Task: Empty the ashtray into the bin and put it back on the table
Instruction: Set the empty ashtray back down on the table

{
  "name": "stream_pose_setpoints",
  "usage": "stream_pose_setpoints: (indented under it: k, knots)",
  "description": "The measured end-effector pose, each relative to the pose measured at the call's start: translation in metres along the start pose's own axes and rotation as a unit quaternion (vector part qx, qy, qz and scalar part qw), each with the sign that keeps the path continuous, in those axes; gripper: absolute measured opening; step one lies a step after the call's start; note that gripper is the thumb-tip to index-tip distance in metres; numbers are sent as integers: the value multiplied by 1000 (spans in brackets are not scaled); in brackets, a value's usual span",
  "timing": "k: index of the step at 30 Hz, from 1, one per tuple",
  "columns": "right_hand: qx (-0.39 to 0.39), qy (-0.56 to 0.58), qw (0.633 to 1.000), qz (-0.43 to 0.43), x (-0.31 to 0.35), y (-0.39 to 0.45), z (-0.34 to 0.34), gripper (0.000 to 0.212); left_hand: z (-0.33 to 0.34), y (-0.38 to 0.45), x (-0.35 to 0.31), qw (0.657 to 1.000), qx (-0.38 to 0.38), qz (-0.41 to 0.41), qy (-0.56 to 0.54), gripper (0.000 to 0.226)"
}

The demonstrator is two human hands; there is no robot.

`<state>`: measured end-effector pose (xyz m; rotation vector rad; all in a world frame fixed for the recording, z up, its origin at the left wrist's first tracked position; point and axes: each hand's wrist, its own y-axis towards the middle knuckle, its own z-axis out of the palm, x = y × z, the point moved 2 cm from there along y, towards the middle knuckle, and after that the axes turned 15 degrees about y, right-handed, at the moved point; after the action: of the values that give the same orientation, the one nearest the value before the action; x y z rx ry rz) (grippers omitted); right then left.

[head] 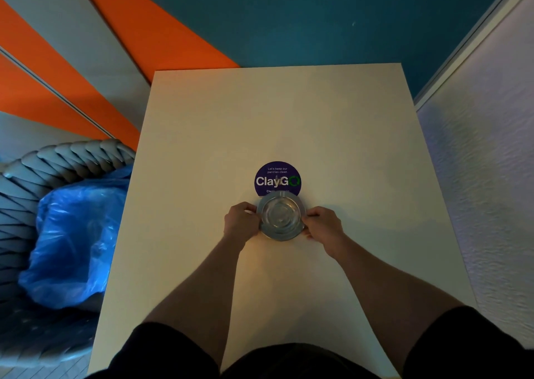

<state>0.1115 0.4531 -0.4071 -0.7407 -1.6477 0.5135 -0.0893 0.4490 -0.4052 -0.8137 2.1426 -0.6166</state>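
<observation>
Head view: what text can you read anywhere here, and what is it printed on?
"Let's keep our pantries clean": top of the round purple sticker on the table.
"ClayGO": large letters across the same sticker.
Bottom line of the sticker: partly hidden by the glass ashtray, unreadable.
No other text visible.

Office pantry, "keep our pantries clean" sticker [277,178] on table [289,118]
</observation>
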Motion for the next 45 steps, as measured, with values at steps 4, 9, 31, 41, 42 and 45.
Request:
stream_pose_setpoints:
  k: [4,9,31,41,42,45]
  knots:
    - [-2,-1,1000,-6,11,13,4,10,-5,12,-12,1000,-6,1,-9,13]
    - [2,6,1000,-14,28,25,9,16,-11,29,-26,1000,-11,-1,-23,14]
    - [0,37,999,-5,54,57,19,16,-19,57,-48,999,-20,1,-38,18]
    - [-7,42,999,-11,58,54,20,16,-23,55,-51,999,-37,20,-18,15]
    - [-8,38,999,-13,58,55,20,17,-23,56,-50,999,-37,24,-16,16]
    - [-9,34,999,-15,60,57,20,18,-23,56,-50,999,-36,28,-16,16]
